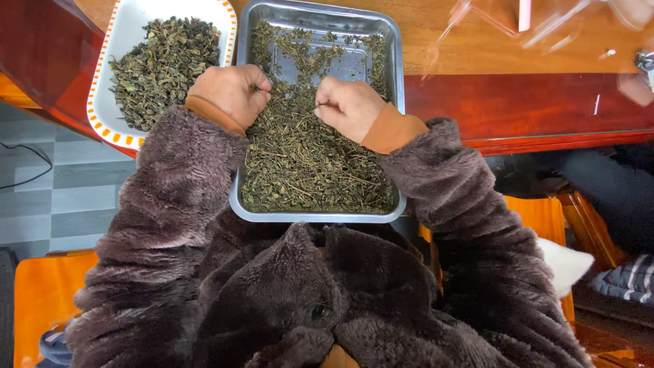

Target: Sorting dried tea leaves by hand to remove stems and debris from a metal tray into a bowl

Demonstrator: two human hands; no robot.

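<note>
1. Because both fists curl inward, what the fingertips pinch is hard to make out; the left hand (228, 92) and right hand (349, 105) are closed on small bits of dried herb (306, 163).
2. Twiggy, dark green, it fills the steel tray (392, 41) at the table edge (518, 102).
3. Just left, a white orange-rimmed dish (129, 17) holds sorted leaves (163, 65); fuzzy sleeves (170, 197) hide the tray's near corners.

Reddish wooden table (531, 102), grey tiled floor (61, 197)
</note>
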